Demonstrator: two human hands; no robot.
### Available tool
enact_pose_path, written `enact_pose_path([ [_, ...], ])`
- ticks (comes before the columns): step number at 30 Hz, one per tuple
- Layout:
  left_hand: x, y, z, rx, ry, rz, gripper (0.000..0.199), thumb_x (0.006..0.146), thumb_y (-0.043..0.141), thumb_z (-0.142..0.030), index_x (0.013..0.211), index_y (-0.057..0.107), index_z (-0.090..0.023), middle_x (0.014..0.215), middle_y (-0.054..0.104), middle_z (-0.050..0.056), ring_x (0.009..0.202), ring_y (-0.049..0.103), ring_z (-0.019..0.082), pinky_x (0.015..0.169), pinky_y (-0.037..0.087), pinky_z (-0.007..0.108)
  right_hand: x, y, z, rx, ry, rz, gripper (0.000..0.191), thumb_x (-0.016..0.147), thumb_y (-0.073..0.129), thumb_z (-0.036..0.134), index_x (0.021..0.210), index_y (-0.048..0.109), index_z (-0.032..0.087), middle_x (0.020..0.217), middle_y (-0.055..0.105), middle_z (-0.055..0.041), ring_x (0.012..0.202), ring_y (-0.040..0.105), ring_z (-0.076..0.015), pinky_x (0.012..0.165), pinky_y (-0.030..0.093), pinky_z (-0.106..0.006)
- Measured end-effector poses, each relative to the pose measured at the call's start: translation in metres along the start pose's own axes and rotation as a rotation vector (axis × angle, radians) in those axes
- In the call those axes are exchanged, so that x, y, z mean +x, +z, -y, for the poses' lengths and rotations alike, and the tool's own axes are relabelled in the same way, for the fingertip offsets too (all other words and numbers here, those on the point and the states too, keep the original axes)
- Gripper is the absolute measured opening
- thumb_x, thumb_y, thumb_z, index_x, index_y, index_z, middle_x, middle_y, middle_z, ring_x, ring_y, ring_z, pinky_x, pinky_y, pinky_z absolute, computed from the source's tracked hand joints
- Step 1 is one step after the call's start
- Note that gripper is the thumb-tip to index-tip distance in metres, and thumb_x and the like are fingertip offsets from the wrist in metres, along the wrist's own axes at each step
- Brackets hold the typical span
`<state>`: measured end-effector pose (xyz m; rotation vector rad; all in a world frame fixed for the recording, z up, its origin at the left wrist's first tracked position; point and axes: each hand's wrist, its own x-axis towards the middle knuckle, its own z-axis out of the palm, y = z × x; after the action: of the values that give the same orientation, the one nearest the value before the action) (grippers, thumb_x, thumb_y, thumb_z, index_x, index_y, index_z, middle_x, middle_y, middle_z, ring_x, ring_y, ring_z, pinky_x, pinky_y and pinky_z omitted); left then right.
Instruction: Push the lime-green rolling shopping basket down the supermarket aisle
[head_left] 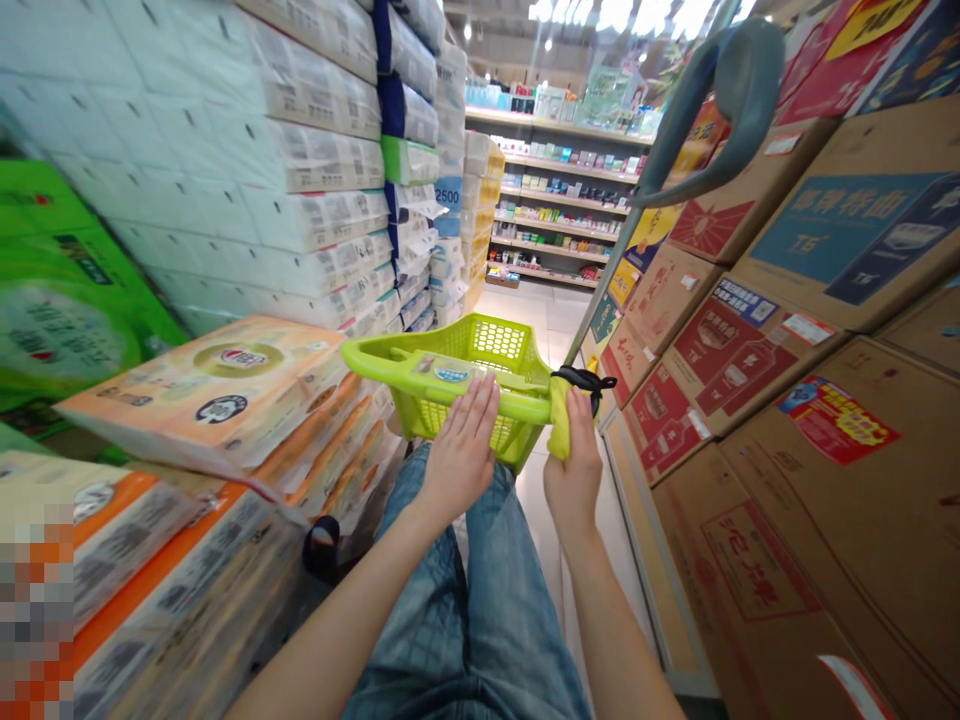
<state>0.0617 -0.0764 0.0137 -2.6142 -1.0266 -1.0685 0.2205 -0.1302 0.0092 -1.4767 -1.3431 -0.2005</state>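
A lime-green plastic basket point(499, 340) with a perforated wall stands in front of my legs, its thick rim toward me. My left hand point(466, 445) rests on that rim, back of the hand up, fingers stretched out and pointing forward. At the basket's right corner my right hand point(576, 455) is closed around a yellow cloth point(559, 415), which lies against the rim. Just beyond it sits a black cord or strap point(589, 380). A pale label point(450, 371) shows on the basket beside my left fingertips.
Tissue packs point(322, 150) rise at the left, with orange packs point(225, 375) lower down. Cardboard cartons point(787, 480) line the right, behind a grey pole with a loop handle point(720, 120). Stocked shelves point(559, 215) stand beyond the tiled aisle.
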Motion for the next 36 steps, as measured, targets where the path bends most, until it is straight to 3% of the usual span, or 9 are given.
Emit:
enact_pose_path([
  [5,0.000,-0.001,0.002,-0.020,0.016,0.004,0.080,0.082,0.040,-0.008,0.157,0.012,-0.010,0.164,0.021,0.013,0.153,0.013,0.024,0.122,0.024,0.046,-0.021,0.023,0.049,-0.305,-0.180,0.199,0.078,0.077,0.037,-0.002,0.153,0.032,0.015,0.157,0.039,-0.0098,0.150,0.026,-0.0196,0.122,0.025,-0.047],
  [8,0.000,-0.001,0.002,-0.024,0.007,0.001,0.078,0.083,0.040,-0.009,0.157,0.012,-0.010,0.163,0.022,0.014,0.153,0.014,0.023,0.122,0.025,0.046,-0.022,0.023,0.054,-0.319,-0.201,0.242,0.079,0.077,0.037,-0.003,0.153,0.031,0.014,0.157,0.039,-0.0104,0.150,0.027,-0.0192,0.121,0.027,-0.046],
  [14,0.000,-0.001,0.000,-0.009,0.012,-0.004,0.086,0.077,0.043,-0.005,0.157,0.010,-0.010,0.164,0.020,0.012,0.153,0.014,0.025,0.123,0.023,0.046,-0.013,-0.016,0.006,-0.133,-0.159,0.167,0.084,0.070,0.035,-0.003,0.151,0.038,0.020,0.156,0.042,-0.0060,0.149,0.029,-0.0177,0.123,0.024,-0.047],
  [18,0.000,-0.001,-0.001,0.020,0.012,0.004,0.088,0.076,0.044,-0.005,0.157,0.010,-0.009,0.164,0.019,0.012,0.153,0.013,0.024,0.123,0.021,0.044,0.026,-0.038,-0.027,0.120,0.071,0.195,0.075,0.070,0.040,0.003,0.141,0.053,0.021,0.146,0.054,-0.0029,0.141,0.044,-0.0186,0.121,0.031,-0.041],
  [21,0.000,0.000,-0.001,0.040,0.000,0.006,0.088,0.076,0.045,-0.005,0.157,0.011,-0.008,0.164,0.018,0.011,0.153,0.011,0.024,0.124,0.021,0.044,0.047,-0.040,-0.035,0.203,0.233,0.260,0.068,0.069,0.044,0.008,0.134,0.061,0.021,0.133,0.066,-0.0030,0.130,0.056,-0.0219,0.113,0.042,-0.040],
  [24,-0.001,0.000,-0.002,0.044,-0.012,0.006,0.089,0.075,0.045,-0.004,0.156,0.011,-0.008,0.165,0.018,0.011,0.153,0.010,0.024,0.124,0.021,0.044,0.036,-0.032,-0.024,0.144,0.201,0.167,0.073,0.068,0.041,0.006,0.139,0.056,0.020,0.139,0.061,-0.0035,0.132,0.054,-0.0210,0.114,0.041,-0.040],
  [27,-0.001,0.000,-0.003,0.034,-0.015,-0.003,0.089,0.074,0.044,-0.004,0.157,0.010,-0.009,0.165,0.017,0.012,0.153,0.010,0.025,0.123,0.023,0.046,0.005,-0.015,0.001,-0.018,0.023,0.059,0.083,0.067,0.035,0.000,0.147,0.045,0.019,0.152,0.047,-0.0039,0.145,0.037,-0.0177,0.122,0.030,-0.043],
  [32,-0.002,0.000,0.001,0.007,0.013,-0.005,0.084,0.079,0.042,-0.007,0.157,0.010,-0.009,0.164,0.018,0.013,0.153,0.012,0.025,0.122,0.024,0.047,-0.015,0.017,0.046,-0.281,-0.157,0.202,0.081,0.072,0.037,-0.005,0.150,0.039,0.014,0.155,0.042,-0.0103,0.149,0.029,-0.0205,0.122,0.027,-0.048],
  [36,-0.002,0.000,0.003,-0.002,0.016,-0.009,0.082,0.080,0.043,-0.010,0.156,0.012,-0.008,0.164,0.020,0.015,0.153,0.013,0.024,0.122,0.025,0.047,-0.009,0.017,0.056,-0.275,-0.203,0.300,0.078,0.072,0.038,-0.005,0.149,0.041,0.011,0.155,0.041,-0.0108,0.148,0.032,-0.0204,0.122,0.028,-0.046],
])
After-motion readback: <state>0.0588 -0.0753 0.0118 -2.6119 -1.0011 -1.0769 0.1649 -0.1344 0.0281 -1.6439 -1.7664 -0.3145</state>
